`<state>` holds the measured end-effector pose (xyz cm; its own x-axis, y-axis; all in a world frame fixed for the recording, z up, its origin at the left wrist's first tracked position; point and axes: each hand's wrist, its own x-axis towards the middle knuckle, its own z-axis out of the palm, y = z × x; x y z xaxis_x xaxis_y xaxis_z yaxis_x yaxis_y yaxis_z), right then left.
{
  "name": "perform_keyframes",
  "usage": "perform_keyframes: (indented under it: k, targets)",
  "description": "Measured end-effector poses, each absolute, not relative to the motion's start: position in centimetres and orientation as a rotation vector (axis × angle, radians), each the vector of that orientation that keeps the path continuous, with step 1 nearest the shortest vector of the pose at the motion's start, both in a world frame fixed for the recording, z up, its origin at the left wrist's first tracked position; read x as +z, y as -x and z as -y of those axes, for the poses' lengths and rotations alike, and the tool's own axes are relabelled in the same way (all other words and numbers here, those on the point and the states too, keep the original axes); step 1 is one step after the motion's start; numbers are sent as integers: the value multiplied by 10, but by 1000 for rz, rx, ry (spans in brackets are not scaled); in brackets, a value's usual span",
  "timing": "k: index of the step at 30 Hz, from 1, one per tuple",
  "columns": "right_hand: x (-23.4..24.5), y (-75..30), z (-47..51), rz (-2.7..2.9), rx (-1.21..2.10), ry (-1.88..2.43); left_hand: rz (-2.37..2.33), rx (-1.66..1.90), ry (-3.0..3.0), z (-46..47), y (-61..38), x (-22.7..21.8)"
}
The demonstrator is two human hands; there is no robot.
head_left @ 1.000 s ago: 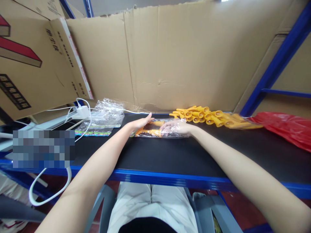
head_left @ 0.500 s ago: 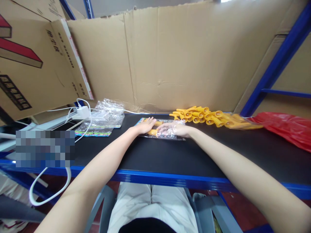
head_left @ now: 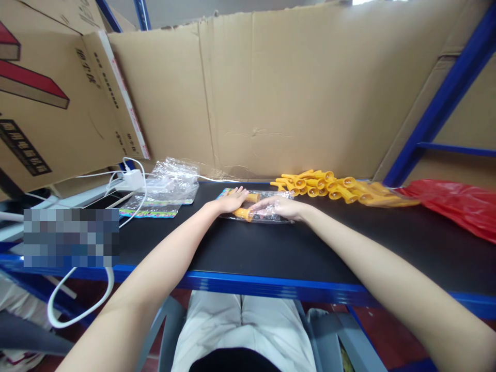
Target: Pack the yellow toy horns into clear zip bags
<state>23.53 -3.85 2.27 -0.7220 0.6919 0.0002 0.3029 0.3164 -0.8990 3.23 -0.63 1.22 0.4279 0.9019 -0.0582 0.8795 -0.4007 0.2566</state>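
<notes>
A clear plastic bag (head_left: 267, 217) with yellow-orange toy pieces (head_left: 243, 213) inside lies flat on the black shelf top (head_left: 294, 248). My left hand (head_left: 232, 200) rests on the bag's left end, fingers stretched flat over its colourful header. My right hand (head_left: 279, 206) lies on the bag's right part, fingers extended and pressing the plastic down. Both hands touch the bag from above.
A pile of loose yellow-orange toy pieces (head_left: 329, 187) lies at the back right, beside a red plastic bag (head_left: 457, 204). A stack of empty clear bags (head_left: 166, 188) sits at the left, near a white charger and cable (head_left: 132, 180). Cardboard walls stand behind.
Both hands have shifted along the bag. The left hand turned palm down onto the bag's left end, and the bag now lies flatter with its header showing.
</notes>
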Motion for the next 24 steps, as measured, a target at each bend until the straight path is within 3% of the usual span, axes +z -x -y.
perform_keyframes:
  k: [7, 14, 20, 24]
  targets:
    - [21, -229, 41, 1999, 1522, 858, -1629, 32, -2422, 19, -34, 26]
    - [18, -229, 31, 1763, 1324, 1013, -1657, -23, -2435, 3, -20, 21]
    - [24, -263, 5, 1658, 560, 1321, -1758, 71, -2376, -19, 10, 11]
    - [17, -287, -7, 1875, 49, 1405, -1789, 116, -2353, -22, 17, 10]
